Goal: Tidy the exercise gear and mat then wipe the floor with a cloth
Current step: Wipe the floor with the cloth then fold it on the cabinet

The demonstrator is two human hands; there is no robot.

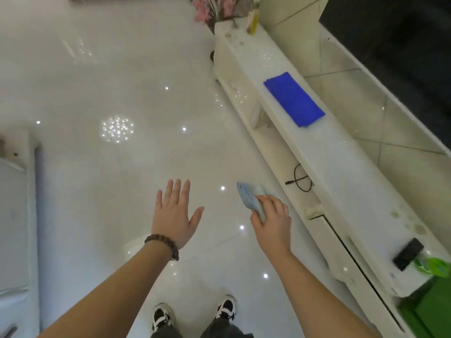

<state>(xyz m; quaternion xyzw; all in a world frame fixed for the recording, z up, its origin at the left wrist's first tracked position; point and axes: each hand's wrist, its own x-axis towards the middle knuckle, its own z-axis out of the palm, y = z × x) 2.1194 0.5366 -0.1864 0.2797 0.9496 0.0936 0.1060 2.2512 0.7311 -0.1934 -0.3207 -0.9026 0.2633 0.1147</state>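
My right hand (272,222) grips a folded light blue cloth (250,195) in the air above the glossy white tiled floor (109,93), close to the front of a long white cabinet (329,154). My left hand (174,214) is spread flat with straight fingers and holds nothing; a bead bracelet sits on its wrist. A folded dark blue item (294,100) lies flat on top of the cabinet. My two black-and-white shoes (195,313) stand on the tiles below.
The white cabinet runs along the right, with a black cable (301,179) on its lower shelf, a black device (408,253) and green objects (432,267) at its near end. Pink flowers (214,8) and a yellow bottle (253,20) stand far back. White furniture (17,215) lines the left.
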